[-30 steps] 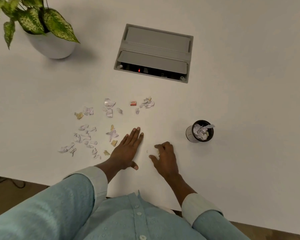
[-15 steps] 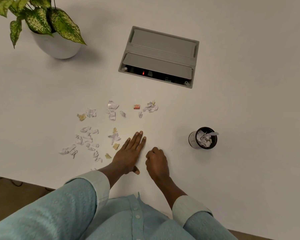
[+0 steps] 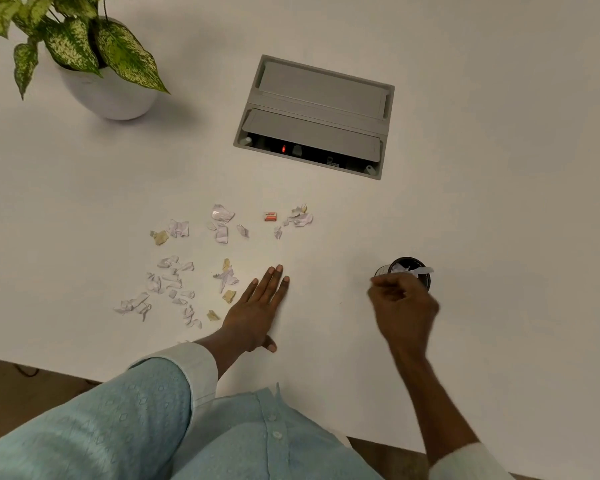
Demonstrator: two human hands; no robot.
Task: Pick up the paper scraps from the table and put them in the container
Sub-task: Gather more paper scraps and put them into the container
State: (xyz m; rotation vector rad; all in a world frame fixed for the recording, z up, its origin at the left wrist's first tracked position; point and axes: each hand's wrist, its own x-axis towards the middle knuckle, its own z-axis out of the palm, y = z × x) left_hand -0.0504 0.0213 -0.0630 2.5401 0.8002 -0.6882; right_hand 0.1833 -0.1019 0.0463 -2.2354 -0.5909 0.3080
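Several white and tan paper scraps [image 3: 174, 282] lie scattered on the white table [image 3: 482, 202], left of centre, with more scraps [image 3: 300, 218] further back. My left hand [image 3: 257, 306] rests flat on the table, fingers straight, just right of the scraps. A small black container [image 3: 427, 284] holding scraps stands at the right. My right hand [image 3: 402, 303] hovers at its near side with its fingers curled and covers part of it. The scrap that lay near this hand is gone from the table and hidden in the fingers.
A small orange and white piece [image 3: 270, 216] lies among the far scraps. A grey cable box [image 3: 316, 116] with its flap open is set into the table at the back. A potted plant [image 3: 111, 98] stands at the back left. The table's near edge runs just past my wrists.
My right hand closed over a scrap beside my left hand and then swung right to the container. My left hand stayed flat in place.
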